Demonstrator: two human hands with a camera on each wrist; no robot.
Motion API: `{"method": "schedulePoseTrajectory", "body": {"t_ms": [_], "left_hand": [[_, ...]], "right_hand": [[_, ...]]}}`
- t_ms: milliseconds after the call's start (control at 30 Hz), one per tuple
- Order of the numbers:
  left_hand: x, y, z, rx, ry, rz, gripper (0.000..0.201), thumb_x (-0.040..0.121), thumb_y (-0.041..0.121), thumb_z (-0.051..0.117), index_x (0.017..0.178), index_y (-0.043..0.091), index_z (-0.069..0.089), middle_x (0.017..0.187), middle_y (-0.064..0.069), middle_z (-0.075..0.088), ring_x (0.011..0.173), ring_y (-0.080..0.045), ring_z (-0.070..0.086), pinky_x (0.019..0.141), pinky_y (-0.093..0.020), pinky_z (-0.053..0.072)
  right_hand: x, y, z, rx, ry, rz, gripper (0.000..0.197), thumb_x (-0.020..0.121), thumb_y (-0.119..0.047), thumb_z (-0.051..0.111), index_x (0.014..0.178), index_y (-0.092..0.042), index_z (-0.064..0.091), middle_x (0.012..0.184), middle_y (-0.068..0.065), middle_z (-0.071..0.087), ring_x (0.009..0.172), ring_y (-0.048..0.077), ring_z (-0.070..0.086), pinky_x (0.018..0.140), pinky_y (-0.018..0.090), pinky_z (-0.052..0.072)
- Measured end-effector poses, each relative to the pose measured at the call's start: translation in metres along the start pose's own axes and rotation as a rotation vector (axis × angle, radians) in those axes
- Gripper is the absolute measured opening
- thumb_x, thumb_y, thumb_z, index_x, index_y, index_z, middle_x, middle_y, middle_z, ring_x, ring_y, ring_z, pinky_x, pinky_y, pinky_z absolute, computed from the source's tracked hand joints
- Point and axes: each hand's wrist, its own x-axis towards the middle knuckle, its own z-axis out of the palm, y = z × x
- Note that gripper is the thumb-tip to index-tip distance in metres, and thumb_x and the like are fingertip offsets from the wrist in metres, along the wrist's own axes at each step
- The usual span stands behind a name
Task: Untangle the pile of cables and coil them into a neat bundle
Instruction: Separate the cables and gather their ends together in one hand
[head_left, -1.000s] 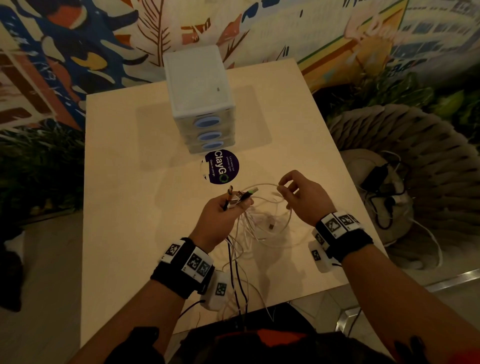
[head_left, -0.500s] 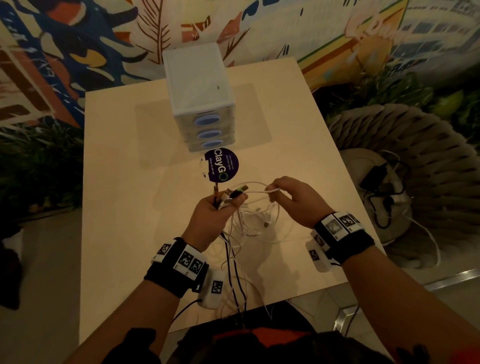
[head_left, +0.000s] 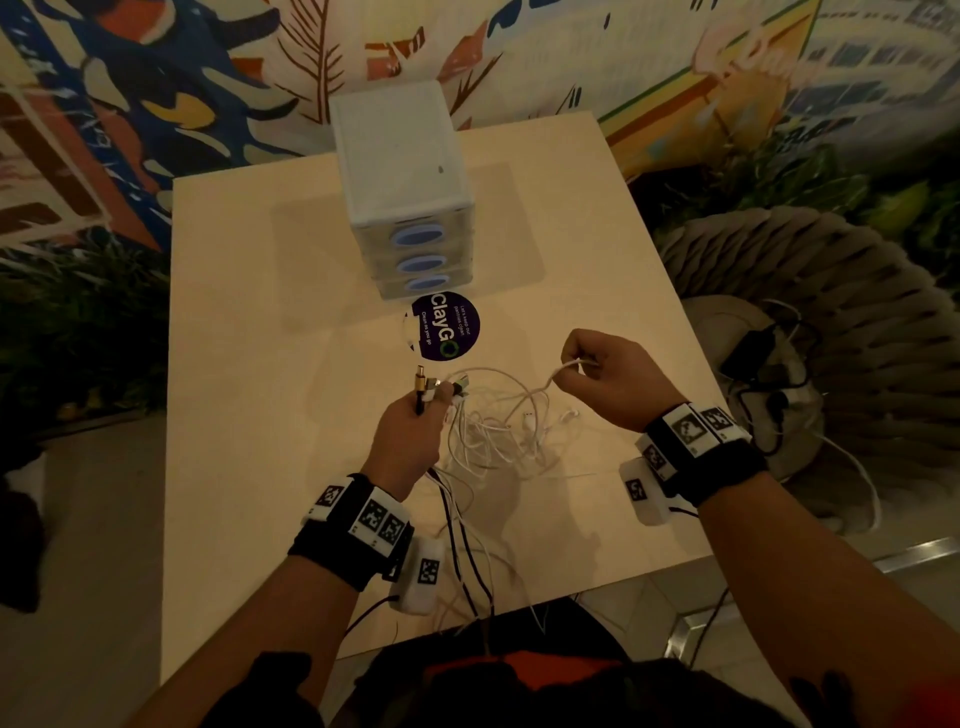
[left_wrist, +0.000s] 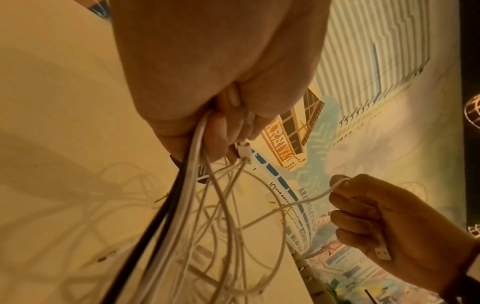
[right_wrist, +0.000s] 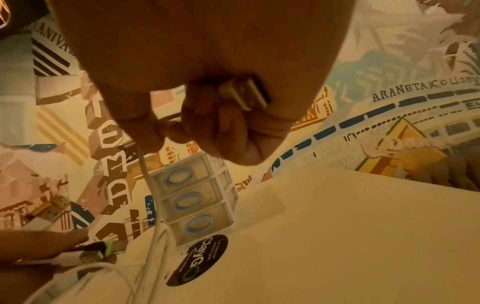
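From the head view, I see my left hand (head_left: 402, 441) gripping a bunch of cable ends (head_left: 441, 387), plugs sticking up past the knuckles, over the middle of the worktop (head_left: 249, 364). My right hand (head_left: 605, 382) is curled round one white cable (head_left: 563, 370), lifted a little to the right. Between both hands the tangle of white cables (head_left: 498, 436) sags onto the worktop, and dark strands trail toward my body. Beyond stand a small drawer unit (head_left: 400, 187) and a round dark sticker (head_left: 447, 325).

In the left wrist view, my left hand (left_wrist: 207, 72) clamps black and white cables (left_wrist: 182, 205) that fan downward; my right hand (left_wrist: 384, 218) pinches a white cable loop, a USB plug (left_wrist: 381, 250) poking from its palm.

In the right wrist view, my right hand (right_wrist: 207, 72) is closed round that USB plug (right_wrist: 246, 94), thumb and finger pinching the white cable (right_wrist: 148, 174) hanging before the drawer unit (right_wrist: 197, 201).
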Motion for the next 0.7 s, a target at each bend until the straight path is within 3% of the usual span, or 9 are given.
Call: {"method": "schedulePoseTrajectory", "body": {"t_ms": [67, 167, 233, 300, 433, 500, 567, 633, 700], "left_hand": [[-0.002, 0.000, 0.000, 0.015, 0.006, 0.032, 0.028, 0.102, 0.046, 0.054, 0.107, 0.027, 0.074, 0.041, 0.013, 0.043, 0.049, -0.010, 0.034, 0.064, -0.036, 0.034], [-0.004, -0.004, -0.001, 0.016, 0.046, 0.142, 0.022, 0.090, 0.045, 0.073, 0.102, 0.027, 0.075, 0.053, 0.011, 0.052, 0.049, -0.011, 0.039, 0.061, -0.035, 0.038], [-0.005, -0.008, -0.003, -0.007, 0.047, 0.181, 0.031, 0.077, 0.042, 0.087, 0.102, 0.028, 0.075, 0.057, 0.003, 0.046, 0.052, -0.017, 0.035, 0.056, -0.034, 0.036], [-0.004, -0.011, -0.005, -0.056, 0.037, 0.148, 0.037, 0.072, 0.032, 0.092, 0.104, 0.028, 0.075, 0.055, 0.008, 0.036, 0.054, -0.017, 0.030, 0.053, -0.030, 0.031], [-0.001, -0.017, -0.012, -0.120, 0.023, 0.051, 0.018, 0.078, 0.013, 0.087, 0.087, 0.017, 0.073, 0.063, 0.003, 0.043, 0.062, -0.021, 0.032, 0.051, -0.030, 0.028], [-0.002, -0.019, -0.012, -0.100, -0.001, 0.036, 0.019, 0.081, 0.005, 0.082, 0.083, 0.015, 0.066, 0.062, 0.003, 0.040, 0.061, -0.020, 0.033, 0.050, -0.029, 0.029], [-0.005, -0.019, -0.010, -0.070, -0.042, 0.058, 0.029, 0.083, -0.005, 0.075, 0.097, 0.019, 0.068, 0.056, 0.009, 0.032, 0.053, -0.015, 0.029, 0.051, -0.028, 0.030], [-0.007, -0.019, -0.007, -0.032, -0.057, 0.080, 0.047, 0.084, -0.009, 0.067, 0.110, 0.029, 0.071, 0.054, 0.010, 0.032, 0.052, -0.015, 0.029, 0.053, -0.028, 0.031], [-0.010, -0.015, -0.003, -0.014, -0.026, 0.082, 0.035, 0.091, 0.000, 0.066, 0.112, 0.027, 0.075, 0.049, 0.012, 0.038, 0.051, -0.015, 0.028, 0.053, -0.029, 0.029]], "right_hand": [[-0.004, 0.004, -0.001, -0.030, -0.028, 0.007, 0.017, 0.085, -0.027, 0.071, 0.077, -0.025, 0.056, 0.060, -0.001, 0.048, 0.054, 0.011, 0.038, 0.058, 0.033, 0.037], [-0.007, 0.011, -0.002, -0.082, -0.044, 0.035, 0.012, 0.083, -0.030, 0.072, 0.085, -0.030, 0.060, 0.057, -0.007, 0.041, 0.053, 0.010, 0.038, 0.056, 0.030, 0.034], [-0.007, 0.017, 0.000, -0.112, -0.040, 0.070, 0.011, 0.084, -0.031, 0.072, 0.089, -0.031, 0.062, 0.056, -0.006, 0.040, 0.053, 0.010, 0.039, 0.056, 0.029, 0.034], [-0.008, 0.021, 0.002, -0.127, -0.027, 0.103, 0.008, 0.085, -0.031, 0.071, 0.088, -0.031, 0.064, 0.055, -0.006, 0.041, 0.052, 0.010, 0.039, 0.055, 0.028, 0.032], [-0.010, 0.026, 0.003, -0.105, -0.040, 0.141, 0.005, 0.086, -0.029, 0.071, 0.083, -0.033, 0.069, 0.049, -0.008, 0.045, 0.048, 0.008, 0.040, 0.055, 0.028, 0.031], [-0.013, 0.026, 0.002, -0.095, -0.103, 0.152, 0.005, 0.086, -0.026, 0.072, 0.086, -0.032, 0.072, 0.051, -0.022, 0.053, 0.050, 0.003, 0.044, 0.057, 0.026, 0.033], [-0.015, 0.027, 0.002, -0.086, -0.162, 0.150, 0.006, 0.085, -0.025, 0.073, 0.087, -0.031, 0.074, 0.051, -0.028, 0.053, 0.050, 0.002, 0.044, 0.059, 0.027, 0.035], [-0.018, 0.030, 0.002, -0.082, -0.207, 0.162, 0.002, 0.085, -0.030, 0.075, 0.086, -0.032, 0.075, 0.051, -0.022, 0.053, 0.050, 0.004, 0.043, 0.060, 0.028, 0.035], [-0.021, 0.034, 0.004, -0.116, -0.224, 0.180, 0.010, 0.086, -0.042, 0.076, 0.083, -0.032, 0.074, 0.053, -0.012, 0.051, 0.052, 0.006, 0.042, 0.060, 0.029, 0.036]]}}
